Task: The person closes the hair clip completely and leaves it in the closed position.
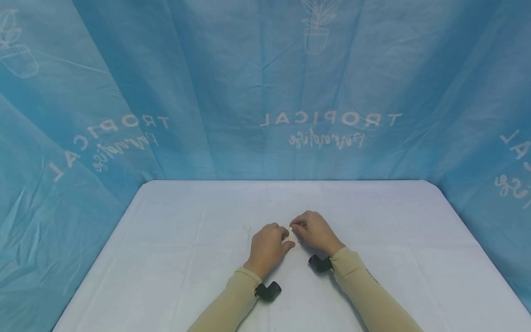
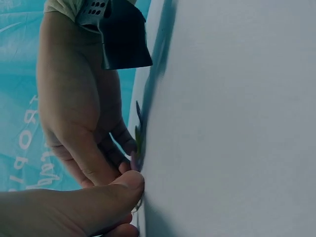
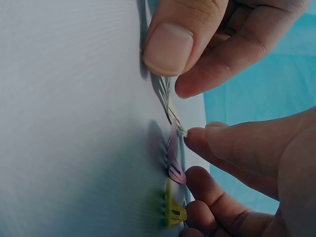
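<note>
Showing (wrist views only): yellow clip [image 3: 174, 208]

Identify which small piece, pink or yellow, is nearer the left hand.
The pink piece, nearer the left hand; the yellow piece lies beyond it, farther away.

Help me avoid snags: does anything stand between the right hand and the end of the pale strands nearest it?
Nothing visible does: fingertips of the right hand appear to meet that end of the pale strands. A pink piece and a yellow piece lie nearby, not between.
</note>
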`<state>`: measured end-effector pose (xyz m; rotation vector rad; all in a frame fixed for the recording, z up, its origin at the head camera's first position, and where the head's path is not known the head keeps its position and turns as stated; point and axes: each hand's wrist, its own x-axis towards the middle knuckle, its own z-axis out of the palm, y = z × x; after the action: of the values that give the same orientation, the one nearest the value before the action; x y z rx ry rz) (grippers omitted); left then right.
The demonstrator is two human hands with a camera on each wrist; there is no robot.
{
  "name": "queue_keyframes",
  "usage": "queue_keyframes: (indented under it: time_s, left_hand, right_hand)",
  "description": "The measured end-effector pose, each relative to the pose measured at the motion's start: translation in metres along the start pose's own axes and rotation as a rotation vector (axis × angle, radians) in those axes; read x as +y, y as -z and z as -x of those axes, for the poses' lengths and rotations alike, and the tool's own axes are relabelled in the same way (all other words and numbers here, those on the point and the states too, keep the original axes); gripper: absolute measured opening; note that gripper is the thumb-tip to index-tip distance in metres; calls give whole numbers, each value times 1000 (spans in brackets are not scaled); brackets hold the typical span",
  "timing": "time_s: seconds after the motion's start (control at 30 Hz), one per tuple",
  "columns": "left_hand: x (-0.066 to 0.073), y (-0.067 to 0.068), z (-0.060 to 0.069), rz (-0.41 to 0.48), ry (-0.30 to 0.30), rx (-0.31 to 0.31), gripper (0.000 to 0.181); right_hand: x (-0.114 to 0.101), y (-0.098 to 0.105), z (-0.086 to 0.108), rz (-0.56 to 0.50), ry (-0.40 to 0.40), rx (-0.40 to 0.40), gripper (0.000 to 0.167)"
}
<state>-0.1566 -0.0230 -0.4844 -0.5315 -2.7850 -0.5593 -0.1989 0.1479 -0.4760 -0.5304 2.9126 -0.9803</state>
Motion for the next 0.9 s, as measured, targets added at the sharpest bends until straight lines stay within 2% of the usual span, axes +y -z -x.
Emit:
queue_keyframes:
  time_s: [0.13, 0.47, 0.7, 0.9]
  left_hand:
    - [-1, 6, 0, 16, 1, 22, 32]
    - [-12, 23, -4, 90, 56, 37, 30]
    - [-20, 36, -4, 68, 102, 62, 25]
    - [-25, 48, -4, 78, 141, 51, 22]
  right_hand:
    - [0, 0, 1, -5, 4, 2, 12]
    - [-4, 3, 4, -20, 33, 11, 15]
    - [-6, 2, 4, -22, 26, 21, 15]
    - [-8, 2, 4, -21, 45, 33, 15]
